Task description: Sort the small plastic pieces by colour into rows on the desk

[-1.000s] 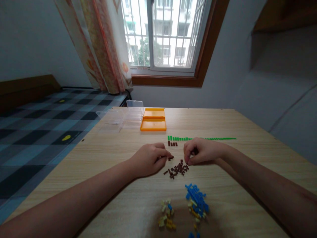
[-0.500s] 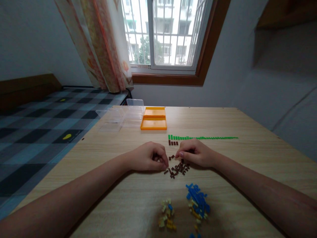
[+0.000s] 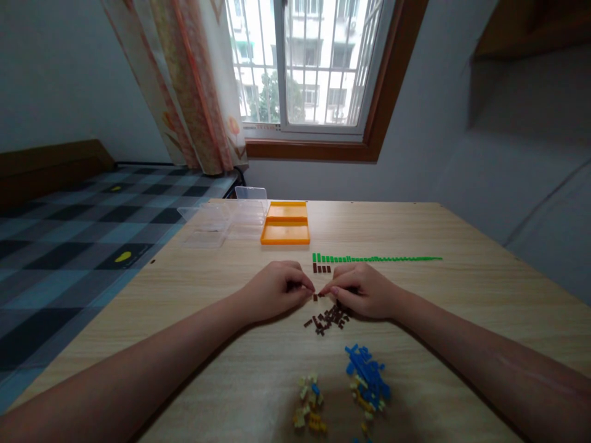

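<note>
My left hand [image 3: 277, 289] and my right hand [image 3: 357, 289] rest on the wooden table [image 3: 462, 289] with their pinched fingertips almost meeting over a tiny dark brown brick [image 3: 318, 295]. Which fingers grip it I cannot make out. Just below them lies a small heap of dark brown bricks [image 3: 327, 319]. Behind the hands stands a short row of brown bricks [image 3: 322, 269], and behind that a long row of green bricks [image 3: 373, 258] runs to the right.
A heap of blue bricks [image 3: 367, 375] and a heap of yellowish bricks [image 3: 309, 406] lie near the front edge. An orange tray [image 3: 286, 223] and a clear plastic lid [image 3: 221, 218] sit at the back left. A bed with a checked cover [image 3: 69, 246] stands beside the table's left edge.
Both hands have drawn together: the right hand moved left and the left hand's fingers came forward, so their fingertips now nearly touch above the brown heap.
</note>
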`<state>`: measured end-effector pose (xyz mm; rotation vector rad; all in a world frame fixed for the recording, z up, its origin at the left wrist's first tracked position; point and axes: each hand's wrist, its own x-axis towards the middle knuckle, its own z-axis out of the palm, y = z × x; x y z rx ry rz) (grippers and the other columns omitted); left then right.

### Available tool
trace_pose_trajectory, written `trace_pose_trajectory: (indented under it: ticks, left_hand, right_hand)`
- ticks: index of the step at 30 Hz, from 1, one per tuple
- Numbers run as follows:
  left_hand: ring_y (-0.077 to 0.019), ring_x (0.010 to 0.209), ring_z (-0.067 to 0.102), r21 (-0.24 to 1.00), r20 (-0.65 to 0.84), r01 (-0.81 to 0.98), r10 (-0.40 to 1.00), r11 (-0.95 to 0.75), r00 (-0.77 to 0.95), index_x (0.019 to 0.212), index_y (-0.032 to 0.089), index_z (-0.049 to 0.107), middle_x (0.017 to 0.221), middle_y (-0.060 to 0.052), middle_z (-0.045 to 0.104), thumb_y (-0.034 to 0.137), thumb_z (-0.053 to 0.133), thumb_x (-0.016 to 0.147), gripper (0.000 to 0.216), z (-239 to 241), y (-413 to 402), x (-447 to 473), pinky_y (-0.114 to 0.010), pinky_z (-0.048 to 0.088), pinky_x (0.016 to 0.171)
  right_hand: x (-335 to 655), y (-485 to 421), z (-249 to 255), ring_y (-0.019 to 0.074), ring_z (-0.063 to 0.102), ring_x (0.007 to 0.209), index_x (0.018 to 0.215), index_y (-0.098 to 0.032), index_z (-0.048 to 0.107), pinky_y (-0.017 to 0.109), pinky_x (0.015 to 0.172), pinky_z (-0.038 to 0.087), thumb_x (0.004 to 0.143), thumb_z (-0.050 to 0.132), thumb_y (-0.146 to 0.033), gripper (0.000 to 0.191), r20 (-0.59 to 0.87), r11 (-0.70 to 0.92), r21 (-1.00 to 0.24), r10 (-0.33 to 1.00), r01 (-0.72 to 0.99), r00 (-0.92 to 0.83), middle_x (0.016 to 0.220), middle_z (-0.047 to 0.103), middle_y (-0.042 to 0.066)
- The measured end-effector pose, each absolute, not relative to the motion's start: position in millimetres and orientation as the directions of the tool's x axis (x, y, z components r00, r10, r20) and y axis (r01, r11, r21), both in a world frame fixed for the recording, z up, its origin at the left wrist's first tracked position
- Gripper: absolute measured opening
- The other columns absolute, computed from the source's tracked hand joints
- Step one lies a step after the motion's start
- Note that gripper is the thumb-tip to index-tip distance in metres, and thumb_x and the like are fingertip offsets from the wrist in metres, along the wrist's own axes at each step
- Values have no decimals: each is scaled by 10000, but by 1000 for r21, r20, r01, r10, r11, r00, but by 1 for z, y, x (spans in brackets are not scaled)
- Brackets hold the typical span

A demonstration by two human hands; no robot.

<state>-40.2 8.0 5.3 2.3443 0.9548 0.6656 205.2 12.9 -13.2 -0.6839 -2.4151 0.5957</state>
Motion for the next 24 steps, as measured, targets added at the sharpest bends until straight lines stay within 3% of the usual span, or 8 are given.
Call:
trace_pose_trajectory:
  ticks: [3,8,15,24]
  left_hand:
    - [-111,660,589,596,229,492,721,-635,654,858,186,802,769,-29,660,193,674,861,128,6,6,-40,-233,423,616]
    - [-118,681,597,588,226,515,738,-623,635,856,189,805,758,-30,663,156,666,861,143,6,5,-39,-237,434,645]
    - [-114,669,579,611,231,505,748,-610,622,847,190,802,732,-19,651,145,669,856,141,6,7,-40,-235,422,639]
    - [-120,671,576,632,234,510,771,-584,593,839,182,794,739,-23,660,172,671,859,125,4,11,-41,-242,421,633]
  right_hand:
    - [209,14,-13,123,590,647,878,-157,799,237,607,402,854,544,-121,259,386,766,-516,607,383,-695,726,675,39]
    - [226,25,-12,109,520,573,755,-139,754,235,555,347,845,575,-144,200,404,766,-430,636,477,-657,631,593,19]
    - [235,35,-15,96,535,597,800,-159,732,216,580,377,844,672,-190,81,400,748,-384,663,541,-633,692,612,4]
    - [232,38,-18,126,587,645,885,-168,785,248,621,409,916,611,-223,185,424,732,-363,681,577,-597,724,674,35]
